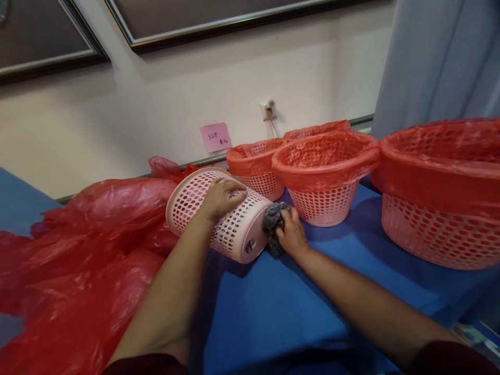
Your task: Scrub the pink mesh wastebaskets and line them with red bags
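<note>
See the basket (234,226) tipped on its side on the table (250,312), beside red bags (97,260). Note the left grip (223,198) laid over its wall, loosely extended; the right grip (292,230) closed around a cloth (272,219) at the base (258,229). Expect light, fairly stiff, smooth plastic; take hold by the rim (168,211).

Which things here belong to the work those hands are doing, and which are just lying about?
In use:
tipped pink basket, under the left hand
gray cloth, in the right hand, at the basket's base

Apparently just nearby:
red plastic bags and red-lined baskets, perhaps related
pink note, wall socket, picture frames
</note>
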A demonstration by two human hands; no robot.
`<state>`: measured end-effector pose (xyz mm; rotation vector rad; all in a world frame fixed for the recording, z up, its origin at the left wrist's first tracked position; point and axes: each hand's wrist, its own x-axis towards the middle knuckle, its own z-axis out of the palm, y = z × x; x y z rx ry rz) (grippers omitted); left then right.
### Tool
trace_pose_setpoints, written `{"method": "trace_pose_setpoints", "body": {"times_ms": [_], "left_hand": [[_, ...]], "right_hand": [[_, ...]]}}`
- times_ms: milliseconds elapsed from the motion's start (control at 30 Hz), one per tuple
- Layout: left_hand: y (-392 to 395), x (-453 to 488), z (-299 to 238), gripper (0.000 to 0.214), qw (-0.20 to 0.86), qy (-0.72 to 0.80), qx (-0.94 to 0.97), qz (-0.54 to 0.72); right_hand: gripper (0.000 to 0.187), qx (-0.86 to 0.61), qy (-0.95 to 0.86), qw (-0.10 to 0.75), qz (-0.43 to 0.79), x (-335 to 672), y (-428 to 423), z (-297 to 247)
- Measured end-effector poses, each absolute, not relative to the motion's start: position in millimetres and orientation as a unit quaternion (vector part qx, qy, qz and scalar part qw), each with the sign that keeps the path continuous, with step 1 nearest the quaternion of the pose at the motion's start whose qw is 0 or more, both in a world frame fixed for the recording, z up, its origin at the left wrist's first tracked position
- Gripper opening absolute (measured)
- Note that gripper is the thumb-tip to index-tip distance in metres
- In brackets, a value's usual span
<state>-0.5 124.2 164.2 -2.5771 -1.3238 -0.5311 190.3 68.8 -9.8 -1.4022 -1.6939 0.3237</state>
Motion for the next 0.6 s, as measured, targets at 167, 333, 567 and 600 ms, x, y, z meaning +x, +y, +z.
{"method": "trace_pose_setpoints", "body": {"times_ms": [167, 333, 567, 600], "left_hand": [[125.0, 0.6, 164.4, 0.032, 0.091, -0.447, -0.871, -0.181], [125.9, 0.9, 163.9, 0.03, 0.093, -0.453, -0.867, -0.187], [124.5, -0.5, 162.4, 0.029, 0.094, -0.458, -0.864, -0.186], [124.6, -0.5, 162.1, 0.029, 0.094, -0.459, -0.864, -0.186]], "right_hand": [[0.031, -0.592, -0.697, 0.353, 0.198, 192.2, 64.3, -13.8], [0.024, -0.504, -0.759, 0.323, 0.256, 195.1, 55.2, -10.0], [0.031, -0.556, -0.643, 0.451, 0.272, 213.9, 79.3, -11.4], [0.034, -0.567, -0.62, 0.473, 0.265, 213.0, 81.0, -10.2]]}}
